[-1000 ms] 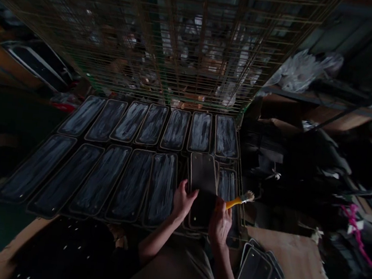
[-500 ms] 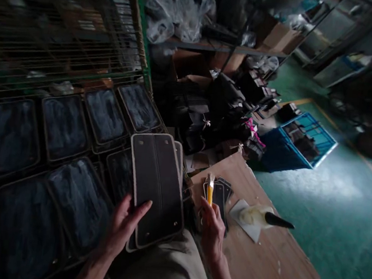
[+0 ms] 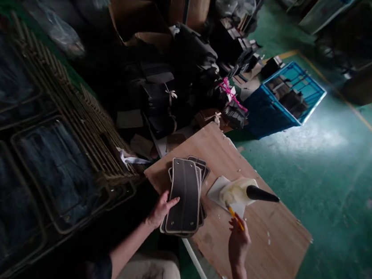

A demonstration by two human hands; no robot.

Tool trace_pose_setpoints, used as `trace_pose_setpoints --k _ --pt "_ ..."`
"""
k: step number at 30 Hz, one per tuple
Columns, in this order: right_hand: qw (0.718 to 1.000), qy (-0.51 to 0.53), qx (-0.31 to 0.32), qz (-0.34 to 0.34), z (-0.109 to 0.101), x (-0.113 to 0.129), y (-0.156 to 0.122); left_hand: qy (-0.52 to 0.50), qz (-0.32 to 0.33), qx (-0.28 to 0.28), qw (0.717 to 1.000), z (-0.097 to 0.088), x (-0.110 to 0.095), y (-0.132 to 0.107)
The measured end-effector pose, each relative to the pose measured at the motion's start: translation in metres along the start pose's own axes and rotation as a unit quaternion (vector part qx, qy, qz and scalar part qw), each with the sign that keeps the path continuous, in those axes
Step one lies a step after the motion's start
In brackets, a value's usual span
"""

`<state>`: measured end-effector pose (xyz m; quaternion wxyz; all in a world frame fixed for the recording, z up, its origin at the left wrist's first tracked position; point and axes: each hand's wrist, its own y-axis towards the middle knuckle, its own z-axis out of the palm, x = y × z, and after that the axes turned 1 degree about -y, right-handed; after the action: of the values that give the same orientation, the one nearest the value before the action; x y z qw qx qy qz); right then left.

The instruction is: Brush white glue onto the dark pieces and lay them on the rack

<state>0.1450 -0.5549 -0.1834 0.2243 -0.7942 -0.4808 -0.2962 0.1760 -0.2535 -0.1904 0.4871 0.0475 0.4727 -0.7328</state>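
My left hand [image 3: 161, 210] grips the left edge of a dark leather panel [image 3: 184, 196] with a pale border, which lies on top of a small stack of the same panels on a wooden board [image 3: 260, 251]. My right hand [image 3: 238, 241] is closed round the yellow handle of a brush [image 3: 235, 216]. The brush tip points into a pale glue pot [image 3: 236, 191] that sits on a white sheet, with a black handle [image 3: 262, 194] sticking out to the right.
Wire racks [image 3: 53, 151] holding dark glue-coated panels fill the left side. Behind the board lie cardboard boxes, dark bundles tied with pink ribbon [image 3: 228, 90] and a blue crate [image 3: 285, 97]. Green floor [image 3: 335, 183] spreads to the right.
The view has swung right, from the rack to the wooden board. My left hand has carried the panel from the rack onto the stack, and my right hand has brought the brush to the pot.
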Motion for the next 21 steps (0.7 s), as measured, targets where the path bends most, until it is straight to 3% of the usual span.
trace_pose_setpoints --k 4,7,9,12,14,21 --pt "0.992 -0.093 0.008 -0.086 0.009 -0.037 0.034 0.007 0.012 -0.007 1.0 -0.019 0.046 0.046" --pt "0.979 -0.149 0.012 -0.137 0.02 -0.054 0.05 0.101 0.015 -0.07 0.992 -0.03 0.068 0.062" --pt "0.972 -0.174 0.019 -0.158 0.027 -0.06 0.056 0.233 0.028 -0.131 0.963 -0.035 0.074 0.069" --pt "0.964 -0.199 0.02 -0.176 0.03 -0.061 0.061 0.45 0.064 -0.198 0.868 -0.037 0.075 0.071" --pt "0.958 -0.218 0.016 -0.183 0.028 -0.058 0.061 0.533 0.078 -0.208 0.816 -0.038 0.074 0.068" --pt "0.926 -0.288 0.085 -0.228 0.008 -0.052 0.048 0.584 0.073 -0.206 0.782 -0.051 0.088 0.044"
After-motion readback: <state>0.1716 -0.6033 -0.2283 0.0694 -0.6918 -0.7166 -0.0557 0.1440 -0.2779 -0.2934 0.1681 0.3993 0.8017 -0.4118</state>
